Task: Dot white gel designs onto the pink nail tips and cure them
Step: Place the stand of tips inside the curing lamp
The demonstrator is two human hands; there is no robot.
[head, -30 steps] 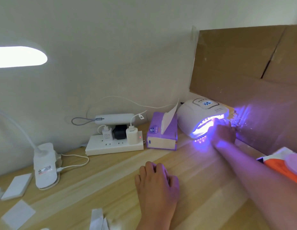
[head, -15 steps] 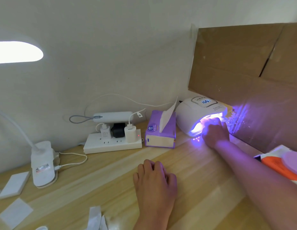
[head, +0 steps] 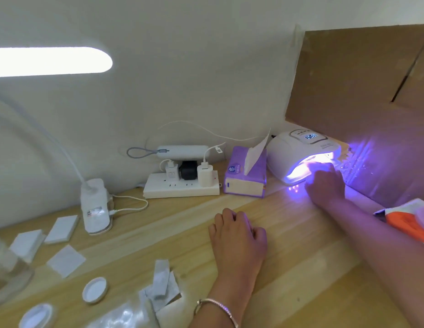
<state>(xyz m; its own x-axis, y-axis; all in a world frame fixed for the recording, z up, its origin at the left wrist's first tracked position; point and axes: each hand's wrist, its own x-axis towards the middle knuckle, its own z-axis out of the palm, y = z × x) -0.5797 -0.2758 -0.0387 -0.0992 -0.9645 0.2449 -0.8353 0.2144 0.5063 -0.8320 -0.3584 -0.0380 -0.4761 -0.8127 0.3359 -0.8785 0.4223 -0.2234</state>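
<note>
Glowing violet from its open mouth, the white domed curing lamp, with a lit display on top, sits at the right middle of the frame. It stands on a pale wooden table backed by a white wall and a brown cardboard sheet, just right of a purple tissue pack. The right hand lies at the lamp's mouth with its fingers reaching inside, where glare hides whether they hold any nail tips; the left hand rests at lower centre, well apart, fingers loosely bent and holding nothing.
</note>
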